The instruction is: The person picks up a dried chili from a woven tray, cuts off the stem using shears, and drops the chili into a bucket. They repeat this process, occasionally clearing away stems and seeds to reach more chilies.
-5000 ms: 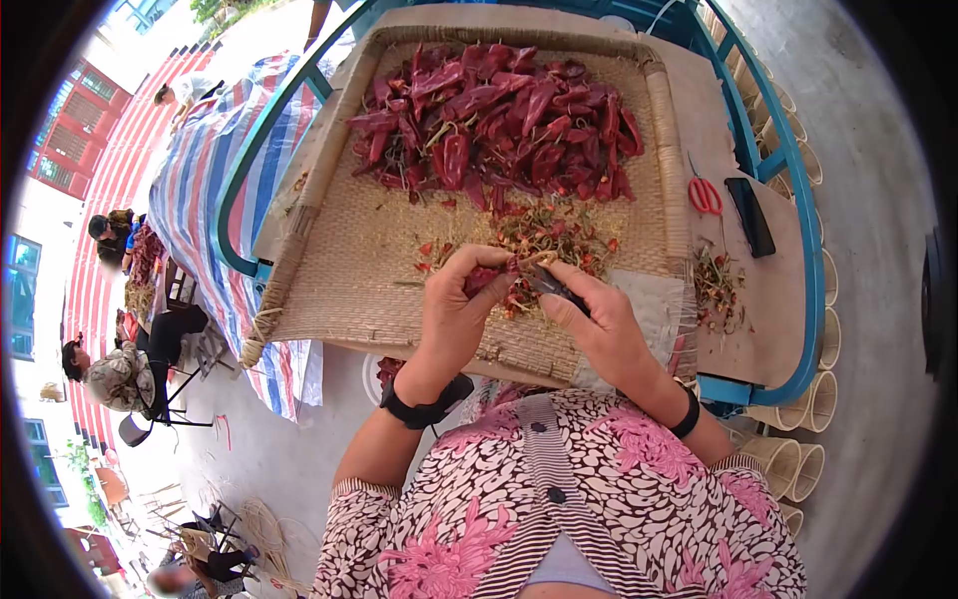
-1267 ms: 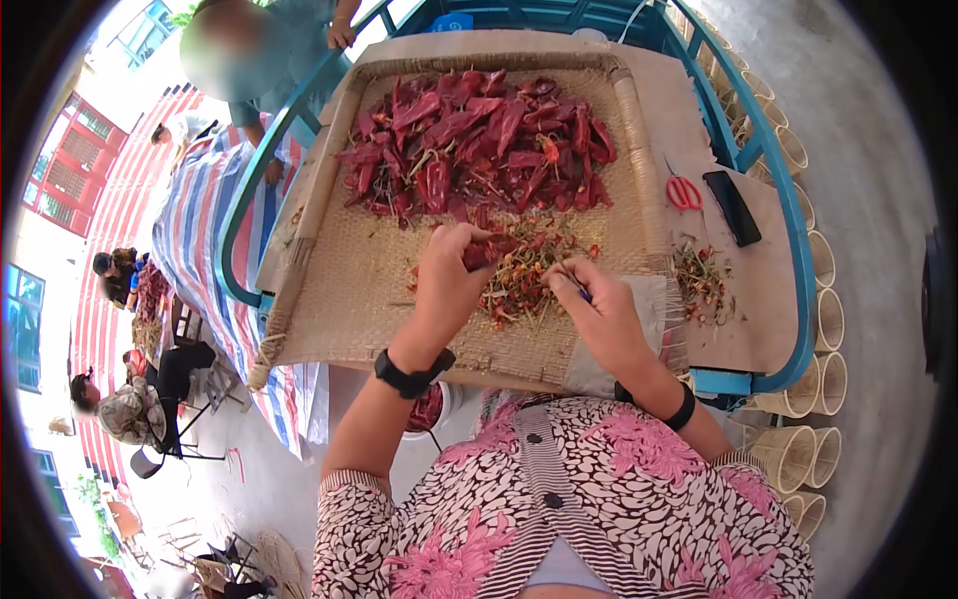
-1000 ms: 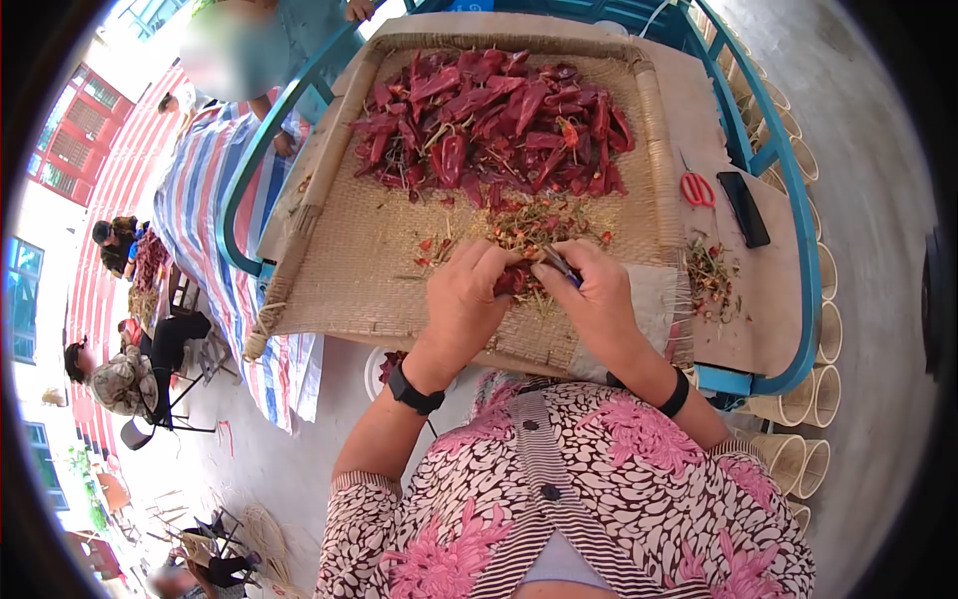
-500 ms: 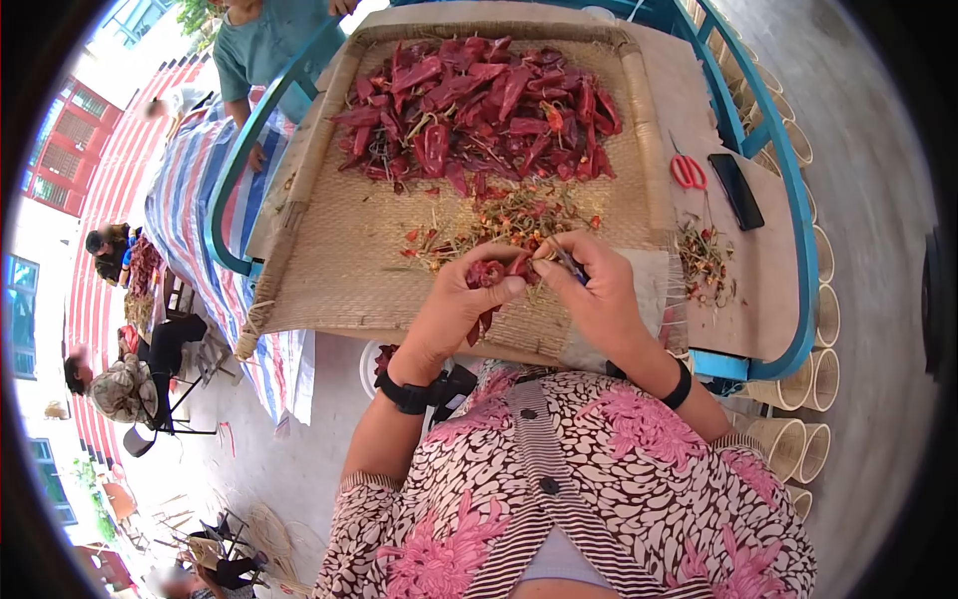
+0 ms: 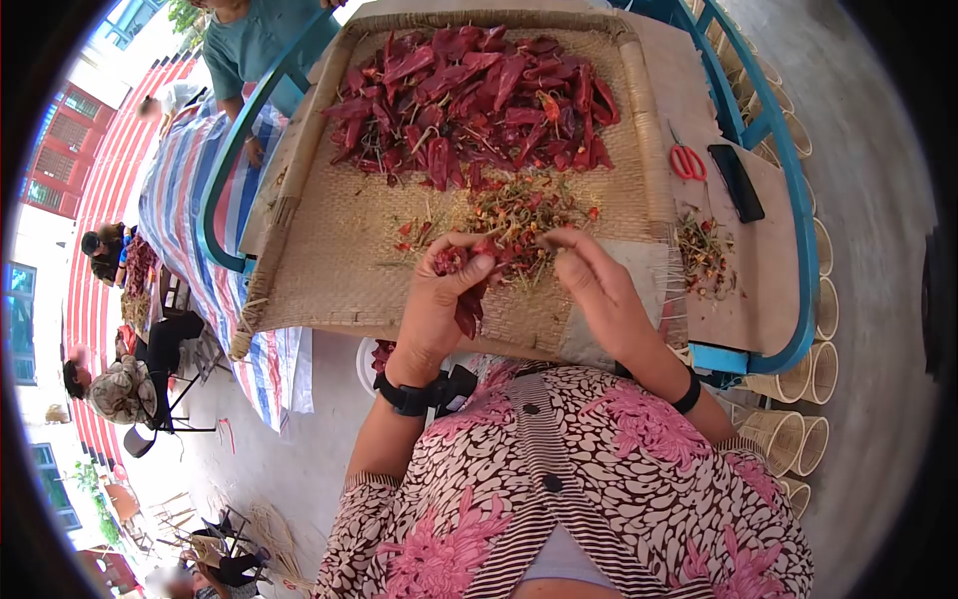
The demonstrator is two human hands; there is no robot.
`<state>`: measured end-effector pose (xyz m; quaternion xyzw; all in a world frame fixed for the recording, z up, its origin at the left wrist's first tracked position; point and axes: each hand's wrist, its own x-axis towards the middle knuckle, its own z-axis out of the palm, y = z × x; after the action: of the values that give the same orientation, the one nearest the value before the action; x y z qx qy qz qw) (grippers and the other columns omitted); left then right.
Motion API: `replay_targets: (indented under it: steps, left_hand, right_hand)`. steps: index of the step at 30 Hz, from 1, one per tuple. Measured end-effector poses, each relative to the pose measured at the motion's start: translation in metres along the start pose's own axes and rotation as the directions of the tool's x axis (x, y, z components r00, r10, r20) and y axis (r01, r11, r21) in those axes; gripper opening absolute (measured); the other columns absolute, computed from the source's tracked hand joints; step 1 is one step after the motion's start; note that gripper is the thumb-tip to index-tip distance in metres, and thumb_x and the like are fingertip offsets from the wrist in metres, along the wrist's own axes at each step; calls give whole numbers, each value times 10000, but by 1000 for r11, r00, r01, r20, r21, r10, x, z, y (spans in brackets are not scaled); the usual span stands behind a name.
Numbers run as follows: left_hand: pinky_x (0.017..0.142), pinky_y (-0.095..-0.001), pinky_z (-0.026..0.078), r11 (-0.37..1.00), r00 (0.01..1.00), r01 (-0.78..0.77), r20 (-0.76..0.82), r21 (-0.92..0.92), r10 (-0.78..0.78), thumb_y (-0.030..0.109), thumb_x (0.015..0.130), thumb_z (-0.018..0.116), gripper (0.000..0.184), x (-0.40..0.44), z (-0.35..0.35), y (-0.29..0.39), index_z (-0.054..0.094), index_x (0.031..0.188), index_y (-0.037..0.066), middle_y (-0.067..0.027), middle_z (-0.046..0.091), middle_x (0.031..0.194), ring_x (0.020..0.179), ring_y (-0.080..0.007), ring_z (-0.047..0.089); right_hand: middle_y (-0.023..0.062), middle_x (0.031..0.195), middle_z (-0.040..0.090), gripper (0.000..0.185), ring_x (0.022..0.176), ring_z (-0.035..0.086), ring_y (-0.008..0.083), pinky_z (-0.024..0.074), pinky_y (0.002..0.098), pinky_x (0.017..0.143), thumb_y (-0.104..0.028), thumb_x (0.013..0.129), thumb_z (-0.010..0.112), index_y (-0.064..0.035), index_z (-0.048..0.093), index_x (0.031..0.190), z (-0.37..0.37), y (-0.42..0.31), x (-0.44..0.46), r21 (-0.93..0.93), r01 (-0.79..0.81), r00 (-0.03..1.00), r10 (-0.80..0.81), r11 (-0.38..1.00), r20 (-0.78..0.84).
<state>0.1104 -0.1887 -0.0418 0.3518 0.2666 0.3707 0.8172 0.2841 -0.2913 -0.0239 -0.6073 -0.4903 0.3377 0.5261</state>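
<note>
My left hand (image 5: 429,309) is closed around several dried red chili peppers (image 5: 469,311), with their ends hanging below the fingers. To its right, apart from it, my right hand (image 5: 607,299) has thumb and forefinger brought together; anything between them is too small or hidden to make out. Both hands are over the near part of a woven tray (image 5: 319,285). Just beyond them lies a heap of stems and caps (image 5: 524,215). A large pile of dried red chilies (image 5: 479,95) covers the tray's far half.
Red-handled scissors (image 5: 687,162), a black phone (image 5: 735,185) and a small heap of stem scraps (image 5: 704,250) lie right of the tray. A blue metal rail (image 5: 798,230) bounds that side. A person in a teal shirt (image 5: 254,50) stands at the far left.
My right hand has moved away from the left hand, toward the right; the dark object seen in it earlier is no longer visible. My left hand has shifted slightly left, still holding the chilies.
</note>
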Motion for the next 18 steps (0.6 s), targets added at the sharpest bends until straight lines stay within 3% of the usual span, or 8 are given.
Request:
replay_targets:
  steps: [2,5,8,11,14,16,18]
  left_hand:
    - [736,-240,532,998,999,-45,2,35,45,15,861,683,161,0,-6,0,610,1001,42,-33,655,940,828,-116,634]
    - [742,-236,522,988,997,-74,-24,137,78,25,856,694,157,-2,-4,-1,612,988,44,-23,652,923,823,-101,623]
    - [632,-212,500,959,995,-40,-72,280,62,45,843,707,161,-5,-4,1,601,964,55,-52,669,899,738,-113,629]
    - [475,-163,423,935,994,-56,-65,351,84,62,846,709,162,-10,4,8,603,969,65,-25,671,855,623,-59,601]
    - [433,-158,380,926,992,-42,-97,376,85,83,833,735,157,-11,2,8,634,950,54,34,620,806,593,-1,521]
    - [553,-171,436,898,990,26,-137,438,38,64,830,732,143,-15,3,14,642,941,55,24,626,823,676,-23,552]
    - [656,-188,468,875,992,1,-113,484,62,34,827,725,135,-16,3,15,649,938,52,18,631,841,749,-41,573]
  right_hand:
    - [123,1017,652,382,871,641,239,480,330,738,-317,945,593,-34,585,1201,1,0,-4,-178,77,997,-76,981,13]
    - [122,975,655,342,829,646,262,491,342,712,-293,925,614,-47,612,1162,-1,-14,-2,-291,87,996,-85,953,19]
    - [123,926,653,318,787,647,279,496,352,671,-276,911,627,-52,628,1138,3,-14,0,-329,200,979,-201,923,32]
    - [123,907,653,312,765,645,282,496,352,646,-274,908,628,-50,635,1127,7,-11,-1,-357,186,982,-187,915,31]
    - [115,868,644,324,737,640,277,492,354,619,-295,905,628,-59,638,1127,8,-10,0,-356,197,979,-201,914,27]
    - [107,848,638,325,727,637,275,490,360,614,-306,905,624,-68,641,1125,7,-12,0,-418,208,977,-204,884,55]
    - [100,831,634,322,718,635,274,489,366,608,-311,903,622,-75,644,1122,7,-14,-1,-455,212,977,-203,865,71]
